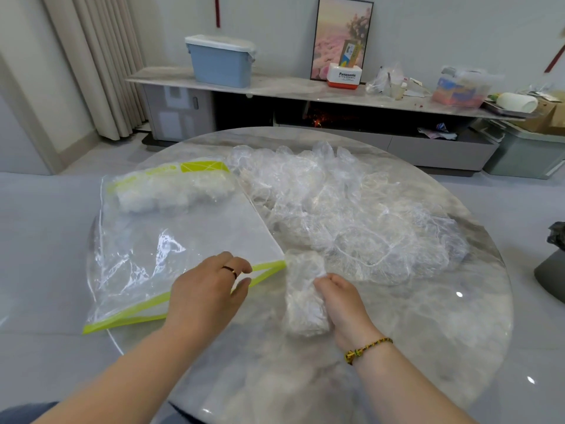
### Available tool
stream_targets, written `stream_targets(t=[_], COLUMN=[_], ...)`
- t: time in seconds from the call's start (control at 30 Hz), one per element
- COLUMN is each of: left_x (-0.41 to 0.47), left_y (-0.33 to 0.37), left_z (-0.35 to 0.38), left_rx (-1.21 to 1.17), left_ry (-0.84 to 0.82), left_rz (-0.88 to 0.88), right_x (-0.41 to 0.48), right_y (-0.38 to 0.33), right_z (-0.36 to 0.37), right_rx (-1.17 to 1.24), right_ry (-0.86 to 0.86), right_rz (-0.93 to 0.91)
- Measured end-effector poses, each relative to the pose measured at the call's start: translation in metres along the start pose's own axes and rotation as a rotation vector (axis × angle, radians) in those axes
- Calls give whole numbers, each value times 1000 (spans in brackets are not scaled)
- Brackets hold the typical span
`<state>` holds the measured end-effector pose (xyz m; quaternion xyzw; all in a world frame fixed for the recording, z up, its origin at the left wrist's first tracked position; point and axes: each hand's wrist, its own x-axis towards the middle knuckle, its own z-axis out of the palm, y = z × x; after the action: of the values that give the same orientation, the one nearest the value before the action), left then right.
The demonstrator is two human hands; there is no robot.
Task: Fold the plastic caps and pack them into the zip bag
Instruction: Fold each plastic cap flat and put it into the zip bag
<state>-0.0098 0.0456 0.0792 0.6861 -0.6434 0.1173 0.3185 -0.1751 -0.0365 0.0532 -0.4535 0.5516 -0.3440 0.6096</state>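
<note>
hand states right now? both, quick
Left hand: pinching the zip bag at its green mouth edge.
Right hand: gripping a folded cap bundle.

You are holding both bare forearms out over the near edge of the table [412,332]. Your left hand [211,289], palm down, is pinching the zip bag [183,237] at its green lip. Your right hand [339,304] is gripping a folded cap bundle [302,301] from its right side.

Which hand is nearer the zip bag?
Left. The left hand pinches the green edge of the zip bag; the right hand is just off its corner, gripping a folded cap.
</note>
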Motion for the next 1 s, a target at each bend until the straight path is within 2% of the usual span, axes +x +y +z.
stream_targets(t=[0.1,0.2,0.27,0.37,0.47,0.53,0.63,0.77,0.9,1.0], left_x=[-5,-8,-8,-3,2,1,3,6,7,3], left_y=[-18,-30,-38,-35,-30,-29,-23,-10,4,7], left_z=[5,8,9,3,2,2,1,1,-5,-9], left_rx=[154,300,308,236,136,-1,-5,-117,-426,-415], left_ry=[-70,-124,-144,-219,-264,-217,-33,3,-169,-209], left_rz=[107,59,44,12,-211,-159,-31,-18,-145,-151], right_x=[-1,-2,-3,-2,-1,0,-4,-14,-15,-4], right_y=[0,0,-1,0,1,1,2,5,-4,-8], right_z=[0,3,3,3,5,6,12,25,37,48], right_rx=[-13,-66,-73,-68,-62,-77,-191,-304,-360,-402], right_ry=[-6,-15,-36,-57,-74,-107,-178,-272,-261,-188], right_rz=[-9,-30,-43,-48,-65,-96,-170,-215,-254,-211])
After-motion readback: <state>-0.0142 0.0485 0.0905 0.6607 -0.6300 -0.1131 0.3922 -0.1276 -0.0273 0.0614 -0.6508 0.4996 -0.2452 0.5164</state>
